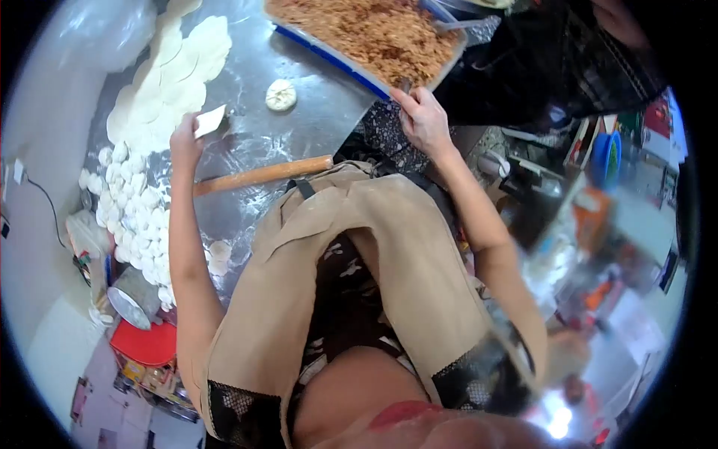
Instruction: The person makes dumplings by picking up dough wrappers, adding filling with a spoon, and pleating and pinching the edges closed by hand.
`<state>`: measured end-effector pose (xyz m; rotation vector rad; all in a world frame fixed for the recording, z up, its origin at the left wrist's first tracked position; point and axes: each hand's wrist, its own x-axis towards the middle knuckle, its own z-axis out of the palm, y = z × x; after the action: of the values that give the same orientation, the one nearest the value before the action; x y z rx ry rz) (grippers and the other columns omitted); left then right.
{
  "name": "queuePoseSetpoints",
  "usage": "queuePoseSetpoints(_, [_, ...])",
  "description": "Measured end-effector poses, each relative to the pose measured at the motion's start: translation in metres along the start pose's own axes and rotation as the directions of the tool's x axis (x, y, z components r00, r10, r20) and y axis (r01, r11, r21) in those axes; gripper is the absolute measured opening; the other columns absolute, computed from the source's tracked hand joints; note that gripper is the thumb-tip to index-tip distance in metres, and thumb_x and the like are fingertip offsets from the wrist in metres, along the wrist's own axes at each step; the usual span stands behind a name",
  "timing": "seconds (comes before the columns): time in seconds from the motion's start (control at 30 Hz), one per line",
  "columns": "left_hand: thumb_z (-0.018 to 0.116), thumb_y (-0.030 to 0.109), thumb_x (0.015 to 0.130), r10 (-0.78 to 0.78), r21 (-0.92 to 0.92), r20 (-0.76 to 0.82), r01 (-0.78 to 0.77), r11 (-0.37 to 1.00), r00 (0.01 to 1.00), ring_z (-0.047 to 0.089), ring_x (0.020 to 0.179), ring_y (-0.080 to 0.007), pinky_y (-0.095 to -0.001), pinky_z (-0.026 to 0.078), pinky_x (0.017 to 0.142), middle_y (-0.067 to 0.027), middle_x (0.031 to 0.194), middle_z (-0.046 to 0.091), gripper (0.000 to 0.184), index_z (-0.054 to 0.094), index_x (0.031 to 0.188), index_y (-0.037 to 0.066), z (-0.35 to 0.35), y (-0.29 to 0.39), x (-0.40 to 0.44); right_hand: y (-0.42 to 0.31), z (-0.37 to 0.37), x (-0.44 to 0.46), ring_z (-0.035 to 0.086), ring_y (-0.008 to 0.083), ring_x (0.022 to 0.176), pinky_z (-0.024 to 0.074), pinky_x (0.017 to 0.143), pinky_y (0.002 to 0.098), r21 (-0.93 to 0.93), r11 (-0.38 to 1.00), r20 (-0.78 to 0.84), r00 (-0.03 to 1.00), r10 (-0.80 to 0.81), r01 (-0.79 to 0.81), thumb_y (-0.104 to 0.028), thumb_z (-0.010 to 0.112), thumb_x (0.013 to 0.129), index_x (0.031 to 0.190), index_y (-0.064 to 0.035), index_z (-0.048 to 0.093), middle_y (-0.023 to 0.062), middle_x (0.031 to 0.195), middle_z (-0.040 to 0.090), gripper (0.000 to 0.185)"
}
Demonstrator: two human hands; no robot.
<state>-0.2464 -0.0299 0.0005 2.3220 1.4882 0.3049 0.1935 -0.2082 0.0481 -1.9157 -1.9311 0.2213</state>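
My left hand (187, 141) is closed on the edge of a thin, pale dough wrapper (211, 121), holding it above the metal table. My right hand (426, 126) is at the near corner of a blue-edged tray (329, 61) of brown minced filling (366, 34). Its fingers are closed around a small metal-looking tool (406, 84) whose tip meets the filling; the rest is hidden. Between the hands, farther back, sits one pleated bun (281, 95). Overlapping flat wrappers (168, 78) lie beyond my left hand, and many small dough pieces (134, 213) are heaped beside my left forearm.
A wooden rolling pin (262, 175) lies along the table's near side. A metal pot (134, 298) and a red stool-like surface (146, 343) are at lower left. Another spoon-like handle (460, 25) rests on the tray. Dark clothing (553, 67) of another person shows at upper right.
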Motion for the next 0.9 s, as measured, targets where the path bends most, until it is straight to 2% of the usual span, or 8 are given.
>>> queuePoseSetpoints(0.03, [0.059, -0.001, 0.074, 0.020, 0.004, 0.009, -0.020, 1.000, 1.000, 0.060, 0.080, -0.0337, -0.0397, 0.048, 0.068, -0.0144, 0.091, 0.062, 0.020, 0.053, 0.091, 0.006, -0.001, 0.011, -0.005, 0.002, -0.004, -0.002, 0.054, 0.0287, 0.072, 0.0453, 0.065, 0.0392, 0.028, 0.999, -0.045, 0.999, -0.030, 0.032, -0.014, 0.068, 0.074, 0.112, -0.0160, 0.060, 0.0097, 0.078, 0.050, 0.038])
queuePoseSetpoints(0.13, [0.057, -0.003, 0.076, -0.511, -0.709, -0.069, 0.318, 0.629, 0.857, 0.062, 0.090, -0.0322, -0.0411, 0.051, 0.072, -0.0128, 0.104, 0.062, 0.036, 0.052, 0.111, 0.004, -0.003, 0.054, -0.019, 0.008, -0.009, -0.014, 0.054, 0.0284, 0.073, 0.0453, 0.063, 0.0384, -0.057, 0.993, 0.046, 0.994, -0.099, 0.102, -0.017, 0.067, 0.076, 0.107, -0.0140, 0.062, 0.0093, 0.075, 0.050, 0.032])
queuePoseSetpoints(0.17, [0.056, -0.002, 0.076, -0.531, -0.918, 0.116, 0.295, 0.265, 0.839, 0.059, 0.097, -0.0321, -0.0431, 0.050, 0.080, -0.0132, 0.110, 0.060, 0.043, 0.048, 0.119, 0.002, -0.009, 0.076, -0.022, 0.009, -0.005, -0.010, 0.055, 0.0278, 0.072, 0.0455, 0.061, 0.0378, -0.061, 0.981, -0.042, 0.982, -0.186, 0.183, -0.018, 0.067, 0.076, 0.103, -0.0096, 0.061, 0.0085, 0.072, 0.051, 0.028])
queuePoseSetpoints(0.2, [0.054, -0.002, 0.077, -0.474, -0.957, 0.291, 0.247, -0.154, 0.831, 0.057, 0.104, -0.0321, -0.0450, 0.049, 0.088, -0.0135, 0.116, 0.057, 0.050, 0.043, 0.126, -0.001, -0.009, 0.095, -0.023, 0.012, 0.000, -0.003, 0.055, 0.0278, 0.072, 0.0455, 0.061, 0.0378, -0.067, 0.981, -0.043, 0.981, -0.188, 0.185, -0.018, 0.067, 0.076, 0.103, -0.0096, 0.061, 0.0085, 0.072, 0.051, 0.028])
queuePoseSetpoints(0.3, [0.047, 0.006, 0.076, -0.213, -0.786, 0.457, 0.280, -0.551, 0.863, 0.044, 0.122, -0.0339, -0.0506, 0.030, 0.106, -0.0180, 0.128, 0.049, 0.056, 0.041, 0.131, -0.002, 0.019, 0.124, -0.032, 0.019, 0.007, 0.012, 0.057, 0.0273, 0.066, 0.0468, 0.059, 0.0371, -0.103, 0.989, -0.179, 0.976, -0.127, 0.109, -0.020, 0.065, 0.079, 0.094, -0.0054, 0.062, 0.0088, 0.071, 0.053, 0.021])
queuePoseSetpoints(0.37, [0.053, 0.017, 0.075, 0.244, -0.421, 0.250, 0.332, -0.844, 0.937, 0.041, 0.124, -0.0372, -0.0544, 0.027, 0.106, -0.0195, 0.133, 0.044, 0.063, 0.037, 0.134, 0.002, 0.027, 0.163, -0.027, 0.027, -0.003, 0.018, 0.059, 0.0269, 0.068, 0.0489, 0.060, 0.0365, -0.081, 0.997, -0.290, 0.956, -0.036, 0.013, -0.016, 0.066, 0.079, 0.093, -0.0052, 0.064, 0.0096, 0.071, 0.057, 0.018])
queuePoseSetpoints(0.53, [0.052, 0.021, 0.074, 0.259, -0.453, 0.444, 0.464, -0.761, 0.858, 0.039, 0.126, -0.0394, -0.0555, 0.028, 0.106, -0.0210, 0.137, 0.039, 0.068, 0.033, 0.136, 0.001, 0.049, 0.220, -0.002, 0.031, -0.001, 0.047, 0.059, 0.0262, 0.069, 0.0476, 0.064, 0.0362, -0.227, 0.971, -0.522, 0.831, -0.190, 0.079, -0.010, 0.066, 0.078, 0.092, -0.0048, 0.064, 0.0089, 0.070, 0.059, 0.015])
queuePoseSetpoints(0.9, [0.048, 0.015, 0.080, 0.350, -0.396, 0.504, 0.571, -0.719, 0.790, 0.041, 0.125, -0.0376, -0.0500, 0.030, 0.106, -0.0209, 0.137, 0.041, 0.061, 0.032, 0.137, -0.001, 0.058, 0.230, -0.006, 0.017, -0.001, 0.031, 0.058, 0.0241, 0.072, 0.0439, 0.067, 0.0342, -0.084, 0.988, -0.417, 0.896, -0.154, 0.131, -0.007, 0.068, 0.077, 0.097, -0.0074, 0.065, 0.0071, 0.078, 0.062, 0.021])
